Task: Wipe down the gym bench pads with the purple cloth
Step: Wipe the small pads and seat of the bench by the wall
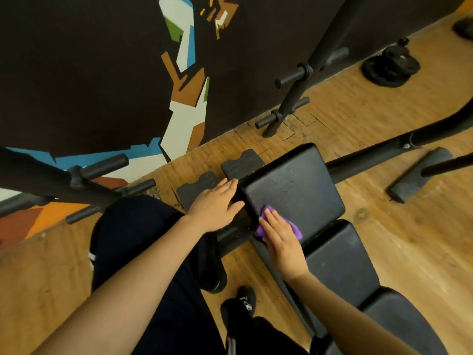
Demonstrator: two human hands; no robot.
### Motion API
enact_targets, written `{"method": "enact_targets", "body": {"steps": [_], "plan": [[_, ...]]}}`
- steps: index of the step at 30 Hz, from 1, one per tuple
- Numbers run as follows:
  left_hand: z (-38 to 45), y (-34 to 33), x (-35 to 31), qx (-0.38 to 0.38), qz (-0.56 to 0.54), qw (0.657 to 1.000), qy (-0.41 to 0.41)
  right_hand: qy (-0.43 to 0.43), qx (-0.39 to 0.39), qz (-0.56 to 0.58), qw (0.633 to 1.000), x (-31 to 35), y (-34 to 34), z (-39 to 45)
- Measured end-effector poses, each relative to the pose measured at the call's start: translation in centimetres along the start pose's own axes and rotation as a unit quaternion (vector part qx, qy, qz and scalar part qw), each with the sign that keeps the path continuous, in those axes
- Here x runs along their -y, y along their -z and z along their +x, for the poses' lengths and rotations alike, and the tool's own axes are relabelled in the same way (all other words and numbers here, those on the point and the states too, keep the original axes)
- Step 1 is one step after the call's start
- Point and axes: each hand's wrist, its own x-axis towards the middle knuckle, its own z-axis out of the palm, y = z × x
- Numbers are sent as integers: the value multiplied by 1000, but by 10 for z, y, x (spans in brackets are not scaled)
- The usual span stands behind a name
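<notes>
**Purple cloth on the end pad**

Purple, soft and crumpled, the cloth lies under the flat right hand at the 7 o'clock corner of the grained black vinyl bench pad. The left hand, fingers straight, rests at the pad's 9 o'clock edge. Wood-grain floor; shoe lettering unreadable.

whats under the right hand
The purple cloth, pressed flat onto the top bench pad by the right hand. The cloth's middle is covered.
</notes>
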Motion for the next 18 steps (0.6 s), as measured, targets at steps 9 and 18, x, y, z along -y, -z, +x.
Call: {"method": "enact_targets", "body": {"steps": [9, 18], "plan": [[30, -2, -37, -98, 142, 984, -54, -195, -169, 116, 959, -21, 29, 25], [69, -15, -90, -81, 251, 958, -116, -205, -170, 137, 954, -1, -5, -25]]}}
